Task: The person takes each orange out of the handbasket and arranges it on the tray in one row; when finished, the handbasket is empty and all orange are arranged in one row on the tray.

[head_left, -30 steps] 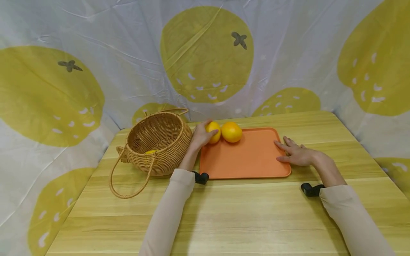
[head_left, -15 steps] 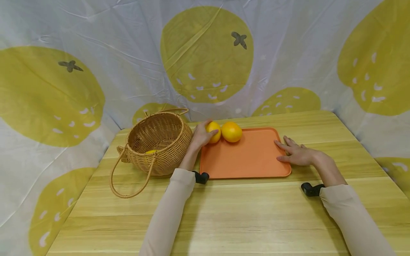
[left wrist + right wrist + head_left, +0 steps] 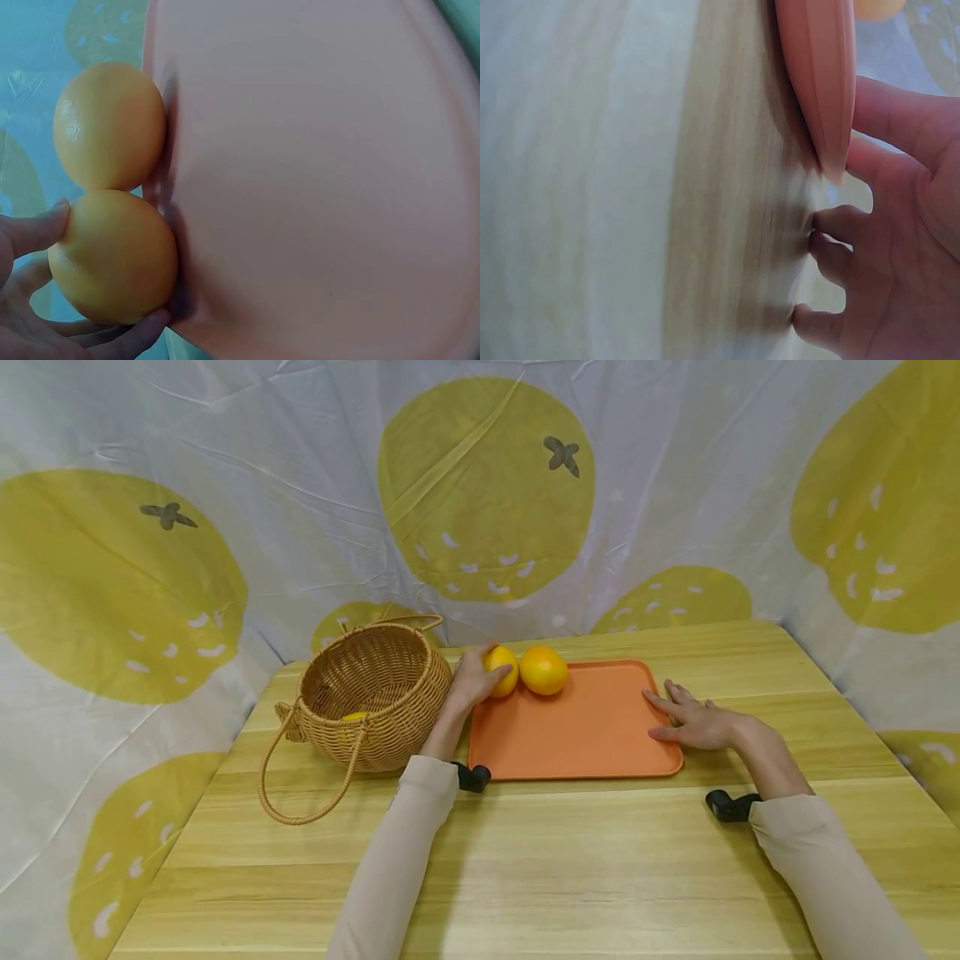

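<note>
At the tray's far-left corner, the left orange [image 3: 502, 670] sits inside the left hand [image 3: 471, 681], fingers and thumb curled round it; second orange [image 3: 543, 669] touches it on the right. Basket [image 3: 372, 693] lies just left of that hand, so left is the nearer one. Right hand [image 3: 693, 722] rests flat, fingers straight, on the orange tray [image 3: 585, 735] right edge. No change from earlier frames; both hands stay put.

The head view looks forward and down over the tray [image 3: 577, 735]. Both wrist views sit close, sharing that tray's edges.
</note>
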Demonstrator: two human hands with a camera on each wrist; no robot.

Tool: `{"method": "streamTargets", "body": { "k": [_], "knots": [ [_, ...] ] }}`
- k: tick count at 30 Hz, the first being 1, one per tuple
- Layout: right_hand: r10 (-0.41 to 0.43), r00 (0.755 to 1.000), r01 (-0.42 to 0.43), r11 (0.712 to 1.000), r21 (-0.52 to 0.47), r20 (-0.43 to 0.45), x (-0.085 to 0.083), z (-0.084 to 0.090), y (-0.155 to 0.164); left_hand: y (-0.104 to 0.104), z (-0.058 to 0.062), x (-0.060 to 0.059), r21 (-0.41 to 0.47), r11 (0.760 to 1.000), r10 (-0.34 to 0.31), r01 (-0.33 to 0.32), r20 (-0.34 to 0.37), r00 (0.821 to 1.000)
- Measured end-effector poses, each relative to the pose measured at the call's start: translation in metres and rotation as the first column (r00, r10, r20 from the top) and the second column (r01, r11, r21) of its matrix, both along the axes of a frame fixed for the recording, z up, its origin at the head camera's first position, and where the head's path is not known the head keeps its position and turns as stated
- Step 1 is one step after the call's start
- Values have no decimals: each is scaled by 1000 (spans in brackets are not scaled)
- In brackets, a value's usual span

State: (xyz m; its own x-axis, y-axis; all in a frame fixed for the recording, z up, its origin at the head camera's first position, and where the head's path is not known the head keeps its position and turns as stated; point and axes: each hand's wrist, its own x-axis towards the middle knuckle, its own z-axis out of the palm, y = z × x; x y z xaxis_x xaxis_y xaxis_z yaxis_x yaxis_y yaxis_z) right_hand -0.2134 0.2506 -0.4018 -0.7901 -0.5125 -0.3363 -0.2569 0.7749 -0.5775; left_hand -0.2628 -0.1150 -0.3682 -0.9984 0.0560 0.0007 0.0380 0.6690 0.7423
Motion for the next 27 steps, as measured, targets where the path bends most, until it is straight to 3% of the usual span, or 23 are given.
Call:
{"method": "streamTargets", "body": {
  "k": [9,14,19,23,27],
  "knots": [
    [1,1000,-1,1000,1,2,1,0,-1,2,3,-2,-82,997,20,-12,95,995],
    [1,1000,-1,1000,3,3,0,0,-2,4,15,2,-140,990,2,17,134,991],
    [-3,1000,3,1000,2,6,0,0,-1,9,46,7,-228,970,-79,89,57,995],
    [-7,1000,7,1000,-1,6,0,-1,0,4,83,9,-199,969,-146,144,2,989],
    [-7,1000,7,1000,-3,5,0,-2,0,-12,122,7,-169,968,-185,183,4,983]
  ]
}}
